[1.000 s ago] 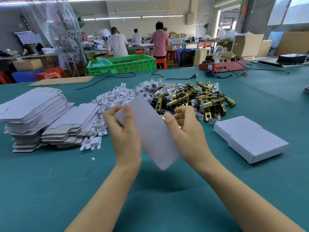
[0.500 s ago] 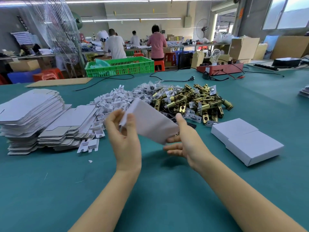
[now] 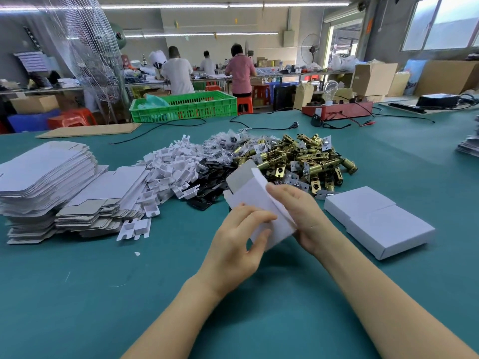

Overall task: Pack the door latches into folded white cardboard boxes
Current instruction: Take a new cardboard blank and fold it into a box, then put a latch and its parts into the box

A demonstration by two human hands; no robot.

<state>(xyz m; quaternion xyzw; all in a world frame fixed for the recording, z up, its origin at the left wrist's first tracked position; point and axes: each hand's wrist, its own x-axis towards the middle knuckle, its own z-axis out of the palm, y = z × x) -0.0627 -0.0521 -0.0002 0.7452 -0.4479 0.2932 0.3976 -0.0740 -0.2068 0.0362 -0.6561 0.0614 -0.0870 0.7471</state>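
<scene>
Where latches (image 3: 298, 159) pile, teal table (image 3: 77, 294) spreads.

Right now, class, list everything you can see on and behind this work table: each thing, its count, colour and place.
Flat box blanks: one big stack, white and grey, table's left.
Plastic inserts: a heap, white, centre left.
Door latches: a heap, brass, centre back.
Closed boxes: two, white, touching, right.
Crate: one, green, far edge.
Table: one, teal.
Workers: three, backs turned, background.
Box being folded: one, white, in both hands.
Left hand: gripping it.
Right hand: gripping it.
</scene>
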